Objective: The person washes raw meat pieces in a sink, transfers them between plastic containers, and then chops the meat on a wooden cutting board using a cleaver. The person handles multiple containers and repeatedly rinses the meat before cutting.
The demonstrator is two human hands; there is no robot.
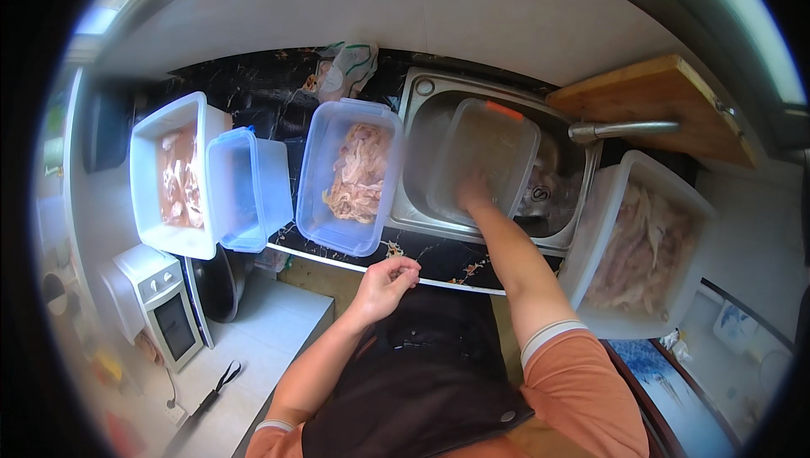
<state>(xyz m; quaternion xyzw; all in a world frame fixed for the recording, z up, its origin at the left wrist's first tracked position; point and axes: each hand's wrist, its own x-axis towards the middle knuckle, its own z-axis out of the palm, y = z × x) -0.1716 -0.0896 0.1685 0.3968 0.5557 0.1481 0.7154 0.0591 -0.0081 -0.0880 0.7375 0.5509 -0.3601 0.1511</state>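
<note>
My right hand (476, 191) is dipped into a clear plastic tub (528, 160) with an orange clip, which stands in the stainless steel sink (414, 123). The cloudy content blurs its fingers, so I cannot tell what they hold. My left hand (389, 284) hangs with curled fingers in front of the counter edge, touching no container; whether something small is between the fingers is unclear. Left of the sink, a translucent bluish tub (307, 205) contains pale, stringy raw meat or skin pieces (359, 173). On the right, a large white tub (598, 236) holds more pale strips (645, 249) in liquid.
A white tub (142, 192) with meat in reddish liquid and a blue tub (272, 186) stand at the left. Behind are a plastic bag (348, 72), a faucet (620, 131) and a leaning wooden board (664, 104). A toaster oven (171, 319) stands at the lower left.
</note>
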